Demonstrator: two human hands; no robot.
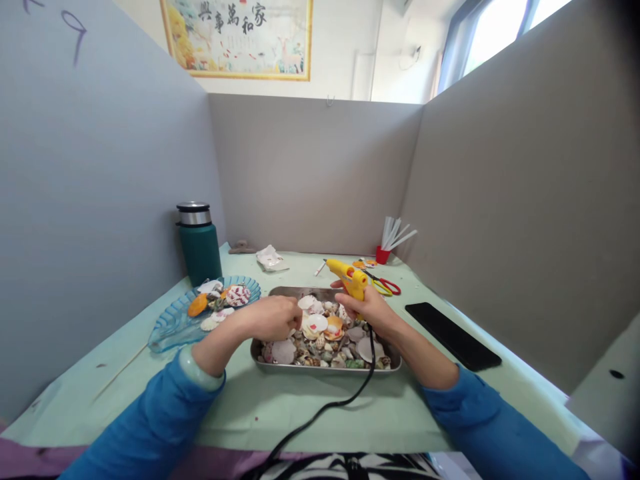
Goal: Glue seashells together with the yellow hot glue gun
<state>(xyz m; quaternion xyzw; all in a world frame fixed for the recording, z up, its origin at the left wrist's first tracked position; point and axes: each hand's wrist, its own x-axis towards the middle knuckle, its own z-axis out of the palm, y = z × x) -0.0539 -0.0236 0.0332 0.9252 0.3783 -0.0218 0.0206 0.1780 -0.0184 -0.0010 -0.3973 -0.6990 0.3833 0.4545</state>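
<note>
A yellow hot glue gun (349,277) is in my right hand (369,308), its nozzle pointing up and to the left. From its handle a black cord (345,402) runs down to the table's front edge. Below it lies a metal tray (320,371) filled with seashells, among them a white scallop shell (315,324) and an orange shell (334,327) near the middle. Over the tray's left part hangs my left hand (278,317), fingers bent and pointing down at the shells. Its fingertips are hidden, so whether they pinch a shell does not show.
On the left a blue plate (167,327) holds several shells, with a green bottle (199,250) behind it. At the back right stand a red cup (383,255) of glue sticks and scissors (386,285). A black phone (453,335) lies right. Grey partitions (315,173) enclose the table.
</note>
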